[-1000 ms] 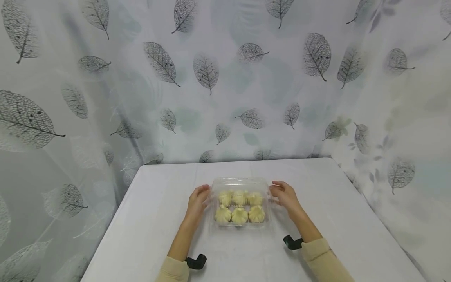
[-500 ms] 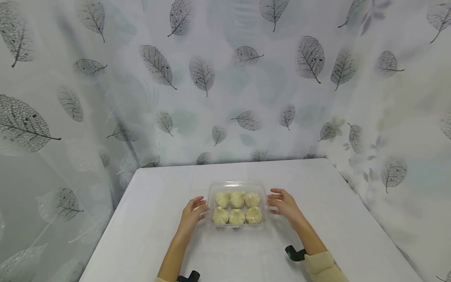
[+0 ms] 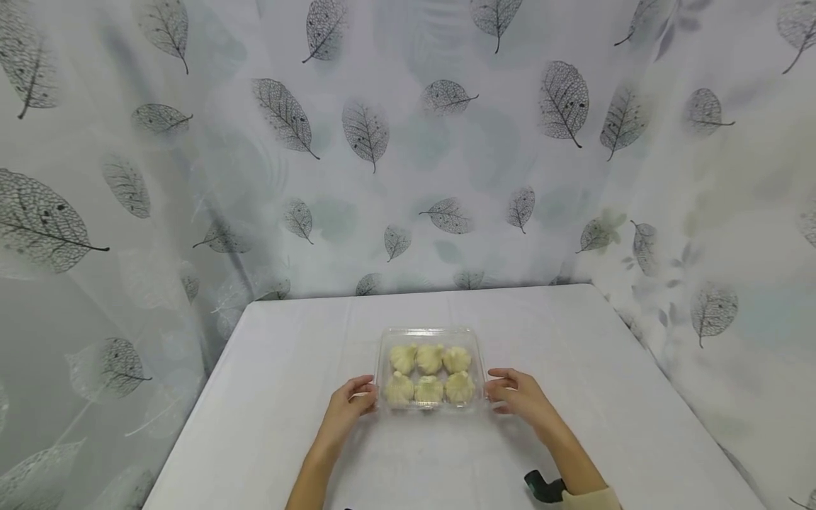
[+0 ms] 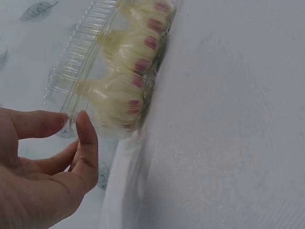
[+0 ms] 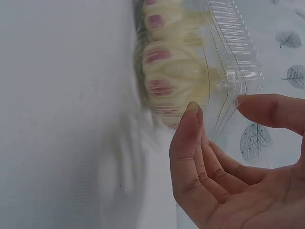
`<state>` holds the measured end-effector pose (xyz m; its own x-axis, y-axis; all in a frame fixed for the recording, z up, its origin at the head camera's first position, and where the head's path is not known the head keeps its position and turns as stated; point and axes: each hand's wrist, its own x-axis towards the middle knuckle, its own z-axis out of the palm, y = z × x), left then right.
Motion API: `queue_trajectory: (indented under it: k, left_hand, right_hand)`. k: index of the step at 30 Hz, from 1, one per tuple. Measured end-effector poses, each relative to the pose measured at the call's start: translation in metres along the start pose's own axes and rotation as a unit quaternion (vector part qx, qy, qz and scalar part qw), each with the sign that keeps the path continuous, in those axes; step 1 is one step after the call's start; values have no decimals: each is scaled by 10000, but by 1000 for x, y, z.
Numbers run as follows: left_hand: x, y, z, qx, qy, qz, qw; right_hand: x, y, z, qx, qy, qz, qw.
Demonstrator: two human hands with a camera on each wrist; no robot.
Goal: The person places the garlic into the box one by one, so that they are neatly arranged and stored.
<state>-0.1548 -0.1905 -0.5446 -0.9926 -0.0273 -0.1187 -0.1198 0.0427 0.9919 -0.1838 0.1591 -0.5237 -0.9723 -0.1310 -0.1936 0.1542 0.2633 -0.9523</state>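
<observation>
A clear plastic clamshell box [image 3: 428, 332] sits on the white table with its lid down over two rows of pale garlic bulbs [image 3: 429, 389]. Purple patches mark the bulbs' sides in the wrist views. My left hand [image 3: 346, 407] is at the box's front left corner; in the left wrist view its thumb and index finger pinch the clear rim [image 4: 72, 112]. On the opposite side, my right hand [image 3: 523, 401] pinches the front right corner, thumb on the rim [image 5: 237, 101] and index finger against the box wall. The other fingers curl loosely below.
The white-covered table [image 3: 408, 467] stretches around the box on all sides. Behind and beside it hangs a pale curtain [image 3: 408, 142] printed with grey leaves. A black angled mount [image 3: 545, 487] sits on my right wrist.
The box lid has come down from partly raised, now covering the front row of bulbs. Both hands have slid from the box's sides toward its front corners.
</observation>
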Motion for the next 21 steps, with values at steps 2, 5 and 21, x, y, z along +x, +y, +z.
queue_trajectory:
  k: [2,5,21]
  left_hand:
    - [-3,-1,1,65,-46,6,10000]
    - [-7,-1,2,153,-97,-35,9998]
    - [-15,-1,5,-416,-314,-599,9968]
  right_hand:
    - [-3,2,0,4,-2,28,10000]
    - [-7,3,-1,56,-131,51,9999]
    - [-14,4,1,328,-322,111,9989]
